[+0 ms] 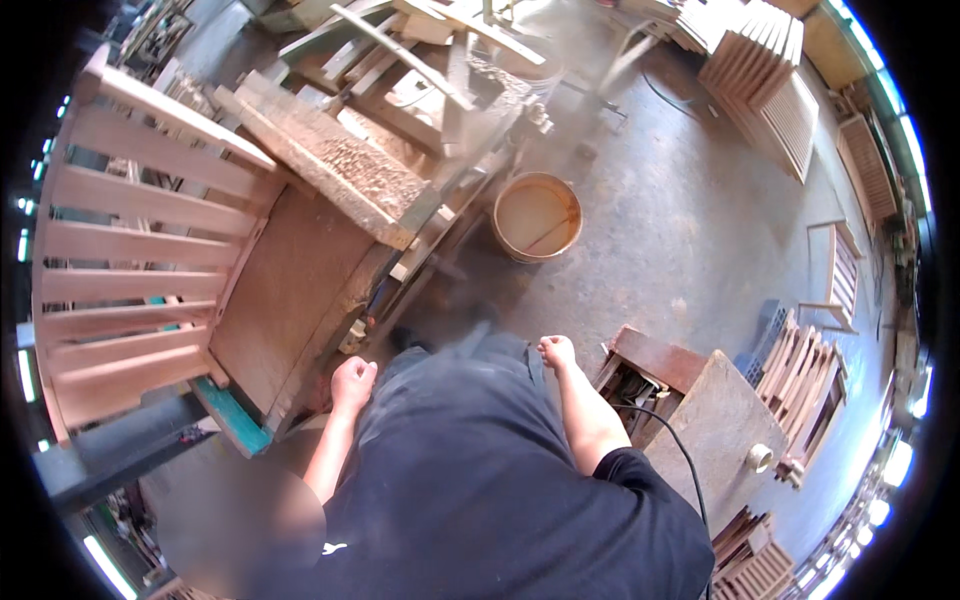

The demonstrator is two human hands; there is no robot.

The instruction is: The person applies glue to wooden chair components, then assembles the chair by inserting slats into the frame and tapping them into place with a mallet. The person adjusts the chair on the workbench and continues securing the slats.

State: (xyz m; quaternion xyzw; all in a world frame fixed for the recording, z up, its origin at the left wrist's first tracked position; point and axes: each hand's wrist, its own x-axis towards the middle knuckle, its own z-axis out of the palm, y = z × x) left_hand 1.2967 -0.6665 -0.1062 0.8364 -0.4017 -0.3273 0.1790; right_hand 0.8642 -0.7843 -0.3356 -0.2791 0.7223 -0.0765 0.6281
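Observation:
My left hand (354,385) hangs beside my left thigh with its fingers curled in, and nothing shows in it. The edge of the wooden workbench (290,275) is nearest to it. On the bench's left side stands a slatted pinkish wooden panel (145,240), like a chair or bench back. At my right thigh is my right hand (558,352), closed in a loose fist with no object visible. A low wooden cabinet (660,350) with small items inside stands just beyond it. Both hands are apart from these things.
A round bucket (538,218) of cloudy liquid stands on the floor ahead. Wood offcuts (390,55) and a rough sawdust-covered beam (330,160) crowd the bench. Stacked slatted panels (765,90) stand far right. A black cable (688,450) runs past the tilted board (715,430).

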